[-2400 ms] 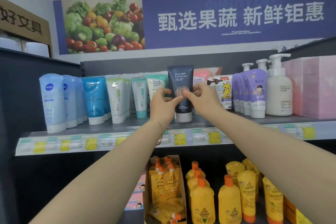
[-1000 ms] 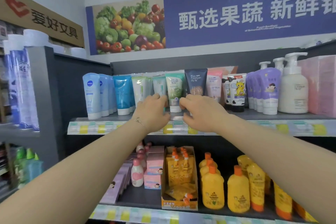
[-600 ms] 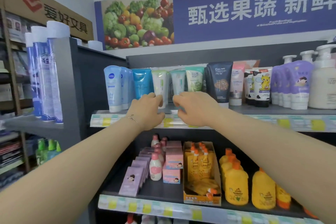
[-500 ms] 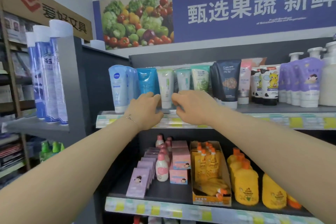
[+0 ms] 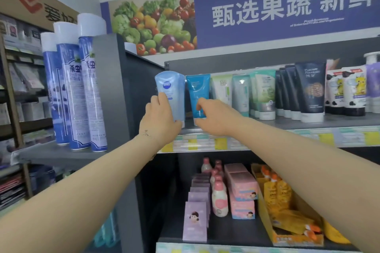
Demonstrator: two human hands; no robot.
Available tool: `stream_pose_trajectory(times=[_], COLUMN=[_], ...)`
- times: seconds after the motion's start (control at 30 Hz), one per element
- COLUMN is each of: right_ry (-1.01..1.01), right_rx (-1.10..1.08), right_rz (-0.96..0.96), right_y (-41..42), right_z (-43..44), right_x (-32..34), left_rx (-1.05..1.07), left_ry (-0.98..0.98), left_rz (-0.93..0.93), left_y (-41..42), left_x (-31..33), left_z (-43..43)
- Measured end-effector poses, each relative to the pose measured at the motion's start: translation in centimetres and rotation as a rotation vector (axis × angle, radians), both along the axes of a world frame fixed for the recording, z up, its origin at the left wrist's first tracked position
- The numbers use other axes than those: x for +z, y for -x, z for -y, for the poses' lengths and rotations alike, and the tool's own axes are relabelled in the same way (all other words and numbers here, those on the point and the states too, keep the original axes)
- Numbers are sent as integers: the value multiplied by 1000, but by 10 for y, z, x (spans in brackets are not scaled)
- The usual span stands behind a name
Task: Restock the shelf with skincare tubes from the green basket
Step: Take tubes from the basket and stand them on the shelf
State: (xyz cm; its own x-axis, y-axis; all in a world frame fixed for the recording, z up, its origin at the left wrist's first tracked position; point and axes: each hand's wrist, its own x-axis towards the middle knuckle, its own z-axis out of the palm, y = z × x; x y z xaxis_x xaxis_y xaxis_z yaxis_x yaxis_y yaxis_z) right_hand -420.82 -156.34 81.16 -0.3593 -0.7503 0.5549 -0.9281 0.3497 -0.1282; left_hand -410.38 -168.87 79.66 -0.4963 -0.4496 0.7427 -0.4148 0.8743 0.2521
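Note:
A row of skincare tubes stands upright on the top grey shelf (image 5: 320, 124). My left hand (image 5: 161, 118) grips the pale blue Nivea tube (image 5: 170, 90) at the shelf's left end. Beside it, my right hand (image 5: 213, 117) has its fingers curled at the lower part of the teal blue tube (image 5: 198, 90). Further right stand white and green tubes (image 5: 264, 92) and dark navy tubes (image 5: 309, 90). The green basket is out of view.
Tall blue spray cans (image 5: 90, 88) stand on a grey shelf at the left, behind a dark side panel (image 5: 115, 80). Cartoon-print tubes (image 5: 354, 88) sit at the right. The lower shelf holds purple boxes (image 5: 195, 224), pink bottles (image 5: 220, 201), pink boxes and yellow pouches (image 5: 277, 191).
Both hands have moved left along the top shelf, from the dark navy tube past the green ones to the two blue tubes at the left end. The view has turned left too.

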Motion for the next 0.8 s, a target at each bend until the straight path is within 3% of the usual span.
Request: stream_pose_trajectory(times=[0.13, 0.33, 0.63, 0.8], right_ry=[115, 154, 142, 178], right_rx=[35, -10, 109, 83], right_rz=[302, 538, 819, 735], right_y=[-7, -11, -14, -17], right_z=[32, 63, 82, 88], right_x=[4, 15, 10, 7], left_rx=[-148, -302, -443, -463], left_ry=[-335, -754, -836, -812], left_rz=[-138, -80, 19, 82], left_y=[6, 14, 21, 22], left_x=[9, 20, 20, 20], left_z=[18, 33, 48, 55])
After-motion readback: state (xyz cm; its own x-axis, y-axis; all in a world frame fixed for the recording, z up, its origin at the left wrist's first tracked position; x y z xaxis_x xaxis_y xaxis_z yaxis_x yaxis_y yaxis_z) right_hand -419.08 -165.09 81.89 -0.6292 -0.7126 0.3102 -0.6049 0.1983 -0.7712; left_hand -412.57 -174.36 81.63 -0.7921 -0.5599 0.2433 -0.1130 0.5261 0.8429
